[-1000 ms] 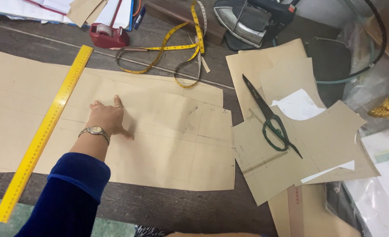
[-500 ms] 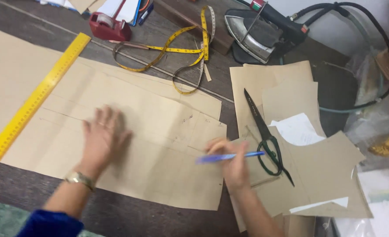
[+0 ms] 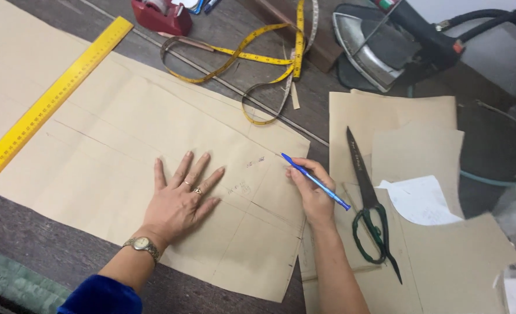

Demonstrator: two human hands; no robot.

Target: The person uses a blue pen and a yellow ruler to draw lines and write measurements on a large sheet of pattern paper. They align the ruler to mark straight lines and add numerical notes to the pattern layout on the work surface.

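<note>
The left hand (image 3: 179,200) lies flat, fingers spread, pressing the large tan pattern paper (image 3: 124,145) near the worktop's near edge. The right hand (image 3: 313,192) grips a thin blue pen (image 3: 315,181) at the sheet's right edge, just beside long green-handled scissors (image 3: 369,203) resting on smaller tan paper pieces (image 3: 421,145).

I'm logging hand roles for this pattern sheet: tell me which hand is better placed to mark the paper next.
Probably the right hand: it holds the blue pen with its tip over the brown pattern paper. The left hand lies flat, fingers spread, pinning the sheet.
</note>
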